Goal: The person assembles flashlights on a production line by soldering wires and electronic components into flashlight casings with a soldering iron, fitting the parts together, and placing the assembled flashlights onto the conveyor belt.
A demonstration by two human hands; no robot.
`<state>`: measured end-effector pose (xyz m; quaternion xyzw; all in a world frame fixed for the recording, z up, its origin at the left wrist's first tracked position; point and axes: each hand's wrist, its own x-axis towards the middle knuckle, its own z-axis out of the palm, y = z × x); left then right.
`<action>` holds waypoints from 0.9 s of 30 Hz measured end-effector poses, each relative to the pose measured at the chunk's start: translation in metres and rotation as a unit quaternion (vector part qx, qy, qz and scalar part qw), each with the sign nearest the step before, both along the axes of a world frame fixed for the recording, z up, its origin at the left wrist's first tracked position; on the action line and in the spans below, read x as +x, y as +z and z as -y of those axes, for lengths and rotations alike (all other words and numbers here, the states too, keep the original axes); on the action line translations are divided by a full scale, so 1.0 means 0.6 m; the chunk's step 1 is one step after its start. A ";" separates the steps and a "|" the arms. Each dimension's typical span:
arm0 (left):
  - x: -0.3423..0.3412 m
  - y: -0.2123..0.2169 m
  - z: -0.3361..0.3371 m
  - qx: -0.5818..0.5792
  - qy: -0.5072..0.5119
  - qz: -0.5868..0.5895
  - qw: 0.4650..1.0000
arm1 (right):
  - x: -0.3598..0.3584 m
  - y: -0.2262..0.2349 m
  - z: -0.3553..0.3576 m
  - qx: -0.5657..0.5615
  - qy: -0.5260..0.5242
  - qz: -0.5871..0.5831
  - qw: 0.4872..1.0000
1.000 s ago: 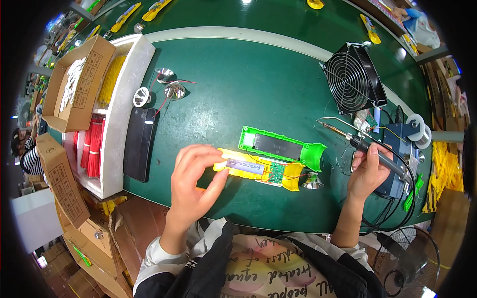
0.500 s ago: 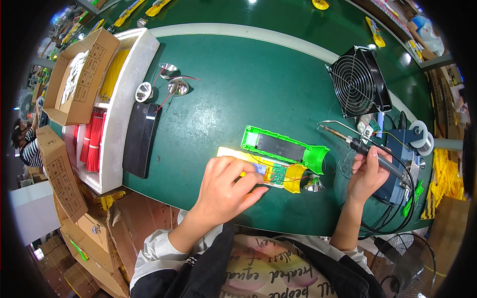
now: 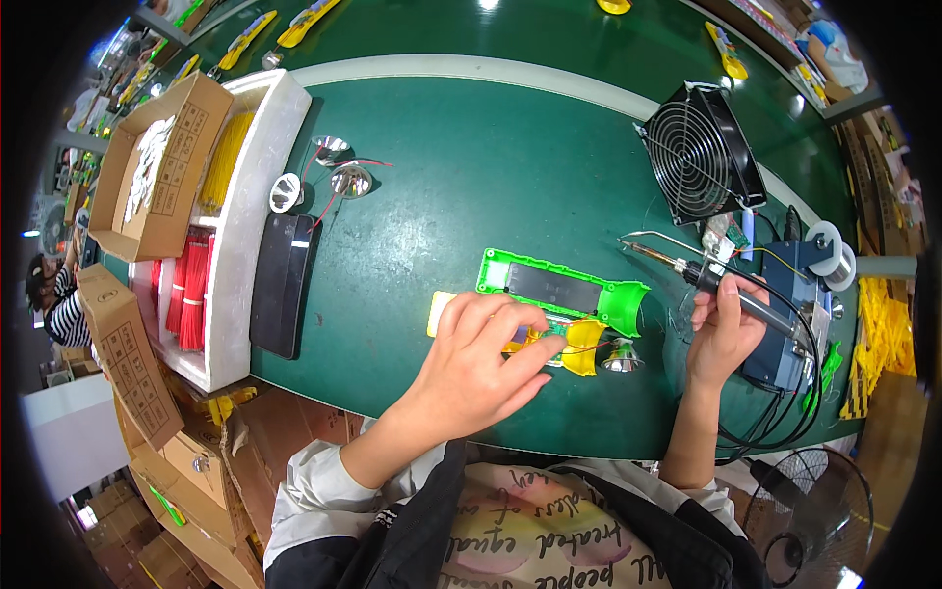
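My left hand (image 3: 479, 365) is over a yellow casing half (image 3: 586, 346), thumb and forefinger pinched together at its small green circuit board (image 3: 556, 331). What lies between the fingertips is too small to make out. From that spot a red wire runs right to a shiny reflector cup (image 3: 623, 356) on the table. Just behind lies a green casing half (image 3: 618, 302) with a dark panel inside. On the right, my right hand (image 3: 724, 334) grips a soldering iron (image 3: 701, 277), its tip pointing left, above the table and apart from the casings.
A black fan (image 3: 699, 152) stands at the back right. Beside my right hand sit a blue soldering station (image 3: 775, 339) and a solder spool (image 3: 829, 253) with looping cables. At left, a white foam box (image 3: 235, 285) holds red and yellow wires, next to a black flat case (image 3: 285, 285) and loose reflectors (image 3: 350, 181).
My left hand has shifted right along the yellow casing, from its middle to the circuit board, now covering much of it. The right hand still holds the soldering iron in nearly the same place.
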<state>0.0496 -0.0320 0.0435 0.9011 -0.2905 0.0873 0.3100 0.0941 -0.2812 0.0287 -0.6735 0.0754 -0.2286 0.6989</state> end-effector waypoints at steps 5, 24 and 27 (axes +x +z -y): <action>0.027 0.013 0.002 0.030 -0.019 -0.028 0.999 | -0.001 0.003 -0.001 -0.010 -0.002 -0.019 1.000; 0.065 0.018 -0.017 0.063 -0.125 -0.104 0.985 | 0.001 0.001 -0.002 -0.005 0.019 0.004 1.000; 0.073 0.010 -0.022 0.069 -0.147 -0.108 0.981 | 0.002 0.002 -0.002 -0.028 0.017 0.000 0.999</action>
